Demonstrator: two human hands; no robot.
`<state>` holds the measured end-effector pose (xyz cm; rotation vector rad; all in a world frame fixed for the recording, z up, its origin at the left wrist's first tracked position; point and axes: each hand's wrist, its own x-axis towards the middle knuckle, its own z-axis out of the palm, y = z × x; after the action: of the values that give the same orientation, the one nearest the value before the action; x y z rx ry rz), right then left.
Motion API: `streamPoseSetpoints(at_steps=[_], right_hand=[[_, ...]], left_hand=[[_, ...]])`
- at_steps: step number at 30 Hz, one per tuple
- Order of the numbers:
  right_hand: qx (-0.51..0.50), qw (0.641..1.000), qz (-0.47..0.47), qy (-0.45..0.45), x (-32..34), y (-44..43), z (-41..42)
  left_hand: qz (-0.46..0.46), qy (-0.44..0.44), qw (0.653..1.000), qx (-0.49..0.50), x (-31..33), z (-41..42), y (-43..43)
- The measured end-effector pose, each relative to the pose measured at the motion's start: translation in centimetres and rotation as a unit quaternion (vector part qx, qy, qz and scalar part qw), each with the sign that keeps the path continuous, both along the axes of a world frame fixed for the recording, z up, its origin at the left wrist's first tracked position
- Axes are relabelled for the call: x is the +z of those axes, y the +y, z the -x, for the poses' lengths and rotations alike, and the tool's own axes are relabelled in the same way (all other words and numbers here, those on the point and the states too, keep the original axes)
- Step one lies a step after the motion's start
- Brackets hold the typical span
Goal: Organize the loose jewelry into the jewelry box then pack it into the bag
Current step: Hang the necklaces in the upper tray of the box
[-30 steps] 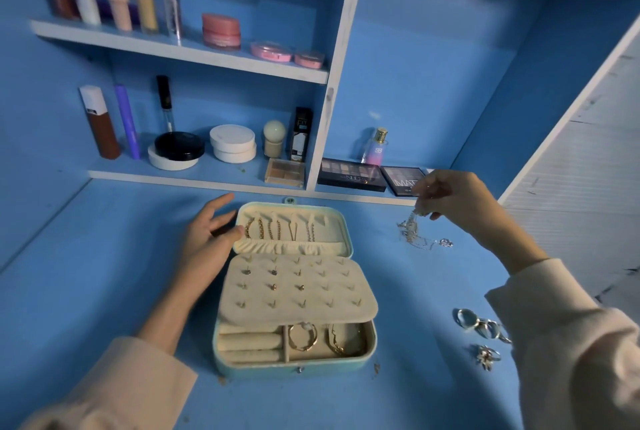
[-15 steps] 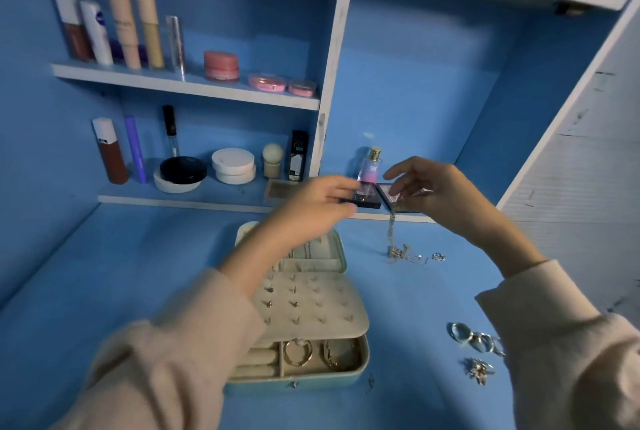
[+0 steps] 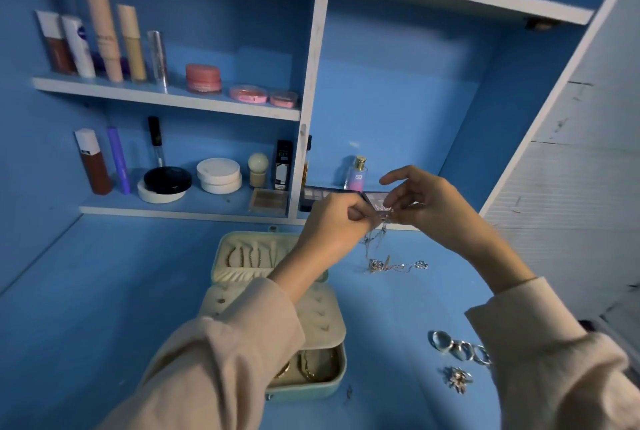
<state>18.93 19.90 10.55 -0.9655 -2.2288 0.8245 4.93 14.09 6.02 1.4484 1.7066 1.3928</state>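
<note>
A pale green jewelry box (image 3: 313, 390) lies open on the blue desk, gold necklaces hanging in its lid and bracelets in its front tray; my left sleeve covers part of it. Both hands are raised behind and to the right of the box. My left hand (image 3: 334, 222) and my right hand (image 3: 426, 203) pinch the top of a thin silver chain (image 3: 377, 239), which hangs down to a small heap of chains (image 3: 394, 265) on the desk. Several silver rings (image 3: 457, 348) and a flower-shaped piece (image 3: 458, 379) lie at the right.
Shelves behind hold cosmetics: tubes, pink jars (image 3: 203, 78), compacts (image 3: 219, 175), eyeshadow palettes (image 3: 317, 194) and a perfume bottle (image 3: 357, 173) just behind my hands. A white wall panel (image 3: 571, 187) closes the right side. No bag is in view.
My left hand left the box's side and rose to meet my right hand. My right hand lifted the chain from the heap, and both now pinch its top end.
</note>
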Motion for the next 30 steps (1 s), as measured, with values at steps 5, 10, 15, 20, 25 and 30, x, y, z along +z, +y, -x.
streamPoseSetpoints(at_steps=[5, 10, 15, 20, 25, 30], right_hand=[[0.002, 1.0, -0.011, -0.029, 0.01, -0.25, -0.08], [-0.022, 1.0, 0.012, -0.007, -0.08, -0.12, -0.34], [-0.015, 0.998, 0.048, 0.039, -0.29, -0.25, -0.61], [0.002, 0.993, 0.088, 0.081, -0.17, -0.47, -0.85], [0.018, 0.992, 0.108, 0.061, -0.4, -0.4, -0.83], [0.009, 0.994, 0.104, 0.035, -0.49, -0.44, -0.78]], left_hand=[[-0.01, -0.011, 1.0, -0.01, 0.41, -0.57, 0.14], [-0.018, -0.039, 0.999, -0.001, 0.02, -0.72, 0.14], [0.01, -0.054, 0.998, -0.013, -0.09, -0.59, 0.08], [0.033, -0.048, 0.998, -0.002, -0.15, -0.37, 0.18], [0.01, -0.029, 1.0, -0.001, -0.09, -0.54, 0.02], [0.009, 0.001, 1.0, 0.004, -0.27, -0.72, -0.03]])
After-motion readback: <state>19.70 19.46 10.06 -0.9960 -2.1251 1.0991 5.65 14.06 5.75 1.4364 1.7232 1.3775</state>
